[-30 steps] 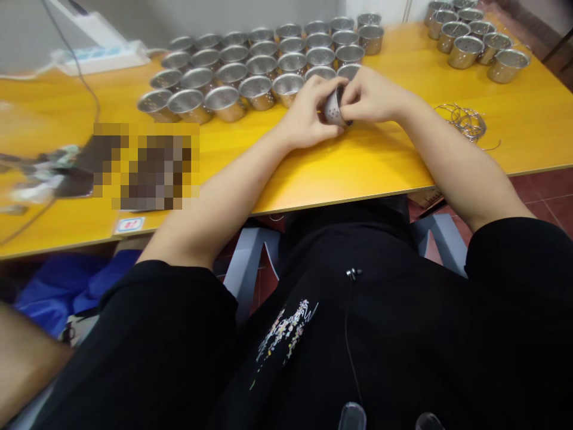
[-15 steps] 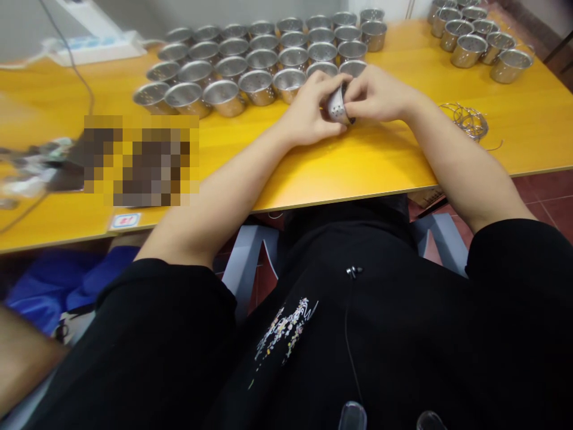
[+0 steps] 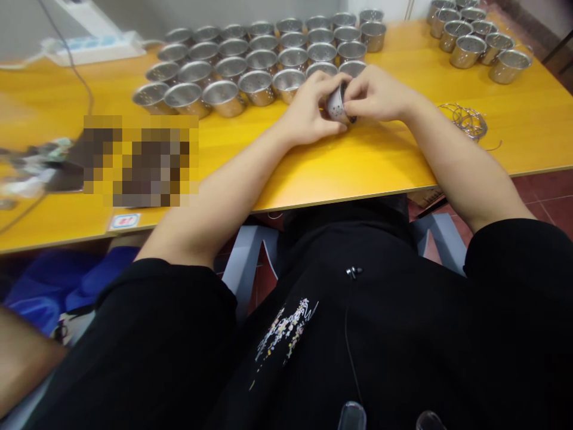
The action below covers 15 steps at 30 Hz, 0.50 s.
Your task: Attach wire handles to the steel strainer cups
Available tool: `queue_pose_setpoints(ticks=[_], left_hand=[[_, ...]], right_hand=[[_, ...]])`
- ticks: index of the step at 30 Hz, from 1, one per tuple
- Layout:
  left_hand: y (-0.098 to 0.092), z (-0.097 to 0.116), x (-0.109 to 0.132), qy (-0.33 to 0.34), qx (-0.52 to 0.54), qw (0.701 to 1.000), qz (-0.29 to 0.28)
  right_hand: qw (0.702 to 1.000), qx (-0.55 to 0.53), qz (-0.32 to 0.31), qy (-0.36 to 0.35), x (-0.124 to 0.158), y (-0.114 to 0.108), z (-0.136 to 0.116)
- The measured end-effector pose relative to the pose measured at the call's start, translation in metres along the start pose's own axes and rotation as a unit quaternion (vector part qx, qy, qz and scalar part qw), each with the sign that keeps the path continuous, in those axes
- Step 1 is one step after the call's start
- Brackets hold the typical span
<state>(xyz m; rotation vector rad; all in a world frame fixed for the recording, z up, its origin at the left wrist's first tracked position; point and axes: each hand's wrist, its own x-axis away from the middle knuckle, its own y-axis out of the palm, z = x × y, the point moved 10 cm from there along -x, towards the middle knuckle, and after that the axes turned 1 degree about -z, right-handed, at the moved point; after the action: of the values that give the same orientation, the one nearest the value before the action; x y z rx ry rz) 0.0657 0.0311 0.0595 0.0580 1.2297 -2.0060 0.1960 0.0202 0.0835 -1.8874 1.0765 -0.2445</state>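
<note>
Perforated cup (image 3: 335,110) tilts between the hands, mid-table (image 3: 340,170). Rows of cups (image 3: 224,100) stand far left; the left hand's (image 3: 308,110) fingers grip the cup; the right hand's (image 3: 376,94) bend at its rim, grip unclear; right lies coiled wire (image 3: 477,128).

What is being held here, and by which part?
A cup, tilted: the left hand holds it around its outer wall. The right hand is at its rim; whether it grips anything cannot be told.
</note>
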Motion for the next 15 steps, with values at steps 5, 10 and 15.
queue_pose_setpoints(ticks=[5, 10, 15], left_hand=[[-0.004, -0.01, 0.001, 0.003, 0.015, 0.999, 0.037], [0.009, -0.02, 0.001, -0.01, -0.015, 1.0, -0.021], [0.007, -0.032, 0.003, -0.029, 0.074, 0.997, 0.004]], right_hand=[[1.0, 0.0, 0.0, 0.014, 0.0, -0.001, 0.008], [0.992, -0.125, 0.014, 0.006, -0.001, 0.001, 0.018], [0.992, -0.094, 0.088, -0.008, -0.002, -0.014, 0.025]])
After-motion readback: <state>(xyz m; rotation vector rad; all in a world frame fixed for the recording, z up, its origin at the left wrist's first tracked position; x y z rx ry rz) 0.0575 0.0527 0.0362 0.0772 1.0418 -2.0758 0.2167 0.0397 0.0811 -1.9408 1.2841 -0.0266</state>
